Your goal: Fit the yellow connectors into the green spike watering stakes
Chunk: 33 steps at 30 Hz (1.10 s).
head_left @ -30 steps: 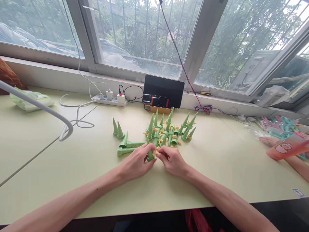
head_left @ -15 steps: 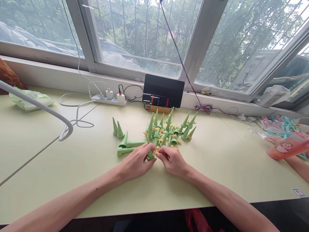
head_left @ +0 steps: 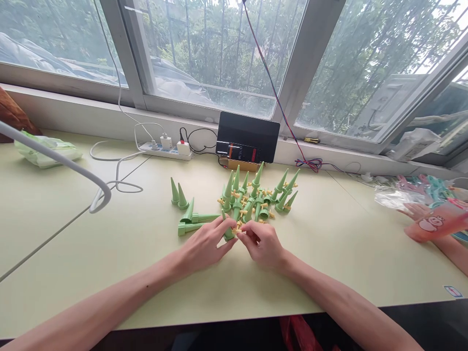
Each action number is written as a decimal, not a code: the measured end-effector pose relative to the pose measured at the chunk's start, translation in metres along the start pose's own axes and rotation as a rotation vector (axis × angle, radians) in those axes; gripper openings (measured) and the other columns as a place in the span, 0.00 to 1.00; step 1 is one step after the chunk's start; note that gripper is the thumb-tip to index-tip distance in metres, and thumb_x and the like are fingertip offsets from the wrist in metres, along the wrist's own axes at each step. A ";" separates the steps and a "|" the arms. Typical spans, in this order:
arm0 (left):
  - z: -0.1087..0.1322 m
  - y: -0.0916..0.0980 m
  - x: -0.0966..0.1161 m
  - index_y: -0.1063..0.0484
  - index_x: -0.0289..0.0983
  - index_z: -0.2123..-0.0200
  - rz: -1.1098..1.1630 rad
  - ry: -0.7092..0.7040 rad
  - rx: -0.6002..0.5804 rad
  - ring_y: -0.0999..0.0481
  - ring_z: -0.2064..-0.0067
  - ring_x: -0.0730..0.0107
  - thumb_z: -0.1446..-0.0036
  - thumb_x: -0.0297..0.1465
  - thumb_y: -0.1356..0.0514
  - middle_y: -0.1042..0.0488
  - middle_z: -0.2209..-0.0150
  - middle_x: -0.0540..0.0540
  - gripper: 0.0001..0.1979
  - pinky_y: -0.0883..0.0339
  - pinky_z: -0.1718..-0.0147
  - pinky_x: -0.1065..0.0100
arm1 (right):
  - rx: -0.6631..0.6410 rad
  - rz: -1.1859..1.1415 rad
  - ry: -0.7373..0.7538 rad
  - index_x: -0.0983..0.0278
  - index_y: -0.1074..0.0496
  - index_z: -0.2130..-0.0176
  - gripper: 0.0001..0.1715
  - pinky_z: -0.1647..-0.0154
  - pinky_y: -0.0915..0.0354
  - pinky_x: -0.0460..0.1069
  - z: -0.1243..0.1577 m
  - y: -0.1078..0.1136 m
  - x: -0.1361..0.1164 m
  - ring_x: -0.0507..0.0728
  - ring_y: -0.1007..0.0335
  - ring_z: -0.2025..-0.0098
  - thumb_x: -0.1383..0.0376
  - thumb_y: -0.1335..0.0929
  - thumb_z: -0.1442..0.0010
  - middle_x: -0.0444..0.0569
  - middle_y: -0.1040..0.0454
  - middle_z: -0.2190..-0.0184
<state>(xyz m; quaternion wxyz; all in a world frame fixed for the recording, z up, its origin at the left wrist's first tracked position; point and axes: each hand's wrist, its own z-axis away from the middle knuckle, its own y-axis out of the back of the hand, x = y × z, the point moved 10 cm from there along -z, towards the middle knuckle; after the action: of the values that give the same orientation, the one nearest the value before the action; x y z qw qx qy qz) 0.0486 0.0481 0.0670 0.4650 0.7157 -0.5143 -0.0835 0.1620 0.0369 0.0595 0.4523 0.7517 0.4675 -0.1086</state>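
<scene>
My left hand (head_left: pixel 208 240) is closed around a green plastic watering spike (head_left: pixel 229 234), a cone with a wide collar, held with its tip up just above or on the table. Facing it, my right hand (head_left: pixel 263 242) pinches a small yellow valve (head_left: pixel 237 230) against the spike's side. My fingertips partly hide the place where the two parts meet. Right behind my hands stands a cluster of green spikes (head_left: pixel 238 200), many with yellow valves on them. To the left, a few plain green spikes (head_left: pixel 193 218) lie or stand without visible valves.
A tablet (head_left: pixel 247 136) leans at the window behind the cluster. A power strip (head_left: pixel 166 150) with plugs and white cables lies back left. At right, another person's hand (head_left: pixel 417 210) is by a pink printed pouch (head_left: pixel 435 222) and plastic bags (head_left: pixel 398 197).
My hands stay nearly in place, with only a slight shift of the fingers at the yellow valve. At right, the other person's clear plastic bag has moved left.
</scene>
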 end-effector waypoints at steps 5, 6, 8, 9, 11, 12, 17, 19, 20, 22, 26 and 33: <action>0.007 0.007 0.014 0.36 0.39 0.53 -0.095 -0.196 0.115 0.28 0.73 0.75 0.35 0.30 0.42 0.25 0.60 0.46 0.08 0.35 0.71 0.70 | 0.097 0.071 0.170 0.62 0.31 0.68 0.10 0.80 0.46 0.45 0.004 0.009 -0.022 0.48 0.46 0.85 0.63 0.36 0.34 0.39 0.37 0.85; 0.009 0.006 0.015 0.37 0.40 0.53 -0.108 -0.213 0.120 0.27 0.73 0.74 0.35 0.30 0.42 0.25 0.60 0.46 0.09 0.35 0.71 0.70 | 0.111 0.077 0.196 0.62 0.31 0.68 0.09 0.80 0.46 0.45 0.004 0.010 -0.026 0.48 0.45 0.85 0.64 0.36 0.34 0.39 0.36 0.85; 0.011 0.006 0.016 0.37 0.40 0.52 -0.125 -0.239 0.122 0.27 0.72 0.74 0.35 0.29 0.41 0.24 0.60 0.46 0.10 0.35 0.70 0.70 | 0.132 0.081 0.239 0.62 0.31 0.68 0.09 0.80 0.46 0.45 0.006 0.012 -0.032 0.48 0.44 0.85 0.65 0.36 0.35 0.38 0.36 0.85; 0.012 0.006 0.017 0.37 0.40 0.52 -0.130 -0.252 0.125 0.27 0.72 0.73 0.36 0.29 0.41 0.24 0.60 0.46 0.11 0.35 0.70 0.69 | 0.139 0.084 0.253 0.62 0.32 0.68 0.08 0.80 0.46 0.45 0.007 0.012 -0.034 0.48 0.44 0.85 0.65 0.35 0.35 0.38 0.36 0.85; 0.013 0.008 0.019 0.37 0.40 0.52 -0.138 -0.272 0.138 0.26 0.72 0.73 0.36 0.29 0.41 0.24 0.60 0.46 0.11 0.35 0.70 0.69 | 0.139 0.096 0.262 0.62 0.32 0.68 0.09 0.80 0.47 0.45 0.008 0.012 -0.036 0.47 0.44 0.85 0.65 0.36 0.34 0.38 0.36 0.85; 0.013 0.008 0.020 0.37 0.40 0.52 -0.142 -0.278 0.145 0.26 0.71 0.73 0.36 0.29 0.41 0.23 0.60 0.46 0.11 0.35 0.71 0.69 | 0.135 0.105 0.261 0.62 0.32 0.68 0.09 0.80 0.47 0.45 0.009 0.011 -0.036 0.47 0.45 0.85 0.65 0.36 0.34 0.38 0.36 0.85; 0.013 0.009 0.022 0.37 0.39 0.52 -0.150 -0.301 0.144 0.22 0.68 0.71 0.36 0.27 0.41 0.23 0.61 0.45 0.11 0.35 0.71 0.70 | 0.119 0.129 0.269 0.62 0.33 0.69 0.11 0.81 0.49 0.46 0.010 0.010 -0.036 0.48 0.47 0.85 0.64 0.37 0.34 0.38 0.37 0.85; 0.013 0.010 0.022 0.37 0.39 0.52 -0.149 -0.307 0.145 0.22 0.67 0.70 0.36 0.27 0.41 0.23 0.61 0.45 0.11 0.35 0.71 0.70 | 0.124 0.134 0.277 0.62 0.32 0.69 0.11 0.80 0.49 0.46 0.010 0.010 -0.037 0.48 0.47 0.85 0.64 0.36 0.34 0.38 0.37 0.85; 0.013 0.010 0.022 0.37 0.39 0.52 -0.147 -0.308 0.146 0.22 0.67 0.70 0.36 0.27 0.41 0.23 0.61 0.45 0.11 0.35 0.71 0.70 | 0.127 0.135 0.281 0.62 0.32 0.69 0.11 0.80 0.49 0.46 0.010 0.011 -0.037 0.48 0.47 0.85 0.65 0.36 0.34 0.38 0.37 0.85; 0.013 0.010 0.022 0.37 0.39 0.52 -0.145 -0.310 0.142 0.22 0.67 0.70 0.36 0.27 0.41 0.23 0.61 0.45 0.10 0.34 0.71 0.70 | 0.133 0.131 0.294 0.62 0.33 0.69 0.10 0.81 0.49 0.46 0.010 0.011 -0.039 0.48 0.47 0.85 0.65 0.36 0.34 0.38 0.37 0.85; 0.013 0.010 0.023 0.37 0.39 0.53 -0.150 -0.329 0.149 0.23 0.68 0.72 0.36 0.28 0.42 0.24 0.62 0.46 0.09 0.34 0.72 0.71 | 0.158 0.124 0.329 0.63 0.34 0.69 0.10 0.82 0.51 0.46 0.011 0.013 -0.042 0.47 0.49 0.85 0.66 0.36 0.34 0.37 0.38 0.85; 0.014 0.011 0.023 0.36 0.37 0.53 -0.171 -0.352 0.173 0.23 0.69 0.72 0.36 0.28 0.42 0.24 0.62 0.46 0.08 0.35 0.73 0.71 | 0.197 0.106 0.377 0.63 0.34 0.69 0.09 0.82 0.52 0.45 0.011 0.016 -0.046 0.46 0.52 0.84 0.68 0.35 0.34 0.36 0.39 0.84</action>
<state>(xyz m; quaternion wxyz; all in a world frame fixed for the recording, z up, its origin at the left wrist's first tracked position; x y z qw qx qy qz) 0.0439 0.0205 0.0759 0.2962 0.7684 -0.5302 -0.2018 0.1526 -0.0024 0.0892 0.2862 0.8229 0.4906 0.0129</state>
